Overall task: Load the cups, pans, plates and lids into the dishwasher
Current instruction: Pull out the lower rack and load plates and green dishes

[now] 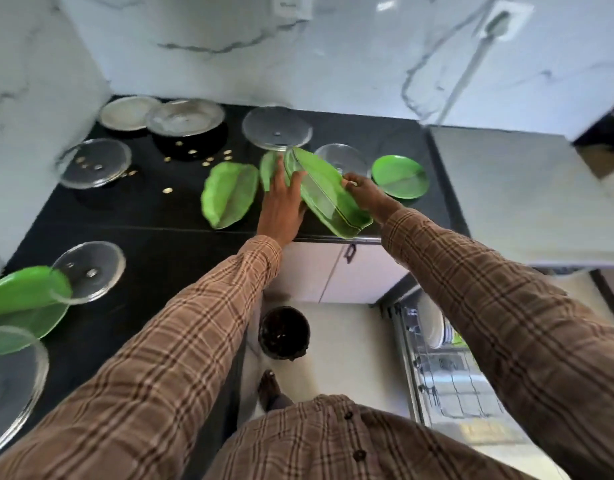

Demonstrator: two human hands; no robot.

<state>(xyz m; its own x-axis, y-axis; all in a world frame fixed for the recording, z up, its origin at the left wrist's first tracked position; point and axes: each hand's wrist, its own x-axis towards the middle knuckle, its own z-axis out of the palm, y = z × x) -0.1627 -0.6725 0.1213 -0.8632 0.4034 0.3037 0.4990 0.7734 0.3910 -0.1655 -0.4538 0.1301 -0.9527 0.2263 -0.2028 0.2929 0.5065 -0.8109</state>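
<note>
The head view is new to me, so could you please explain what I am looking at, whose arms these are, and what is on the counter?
No machine here: a person wears a camera on the head, looking down, so the two checked sleeves are their own arms. The single picture is that head view.

The right hand holds a tilted leaf plate by its far edge, lifted off the black counter. The left hand reaches forward with straight fingers against that plate's other side; a second leaf plate lies just beyond it.

Also on the counter: another leaf plate, a round green plate, glass lids, and steel plates at the back. Lower right, the open dishwasher already holds some plates.
</note>
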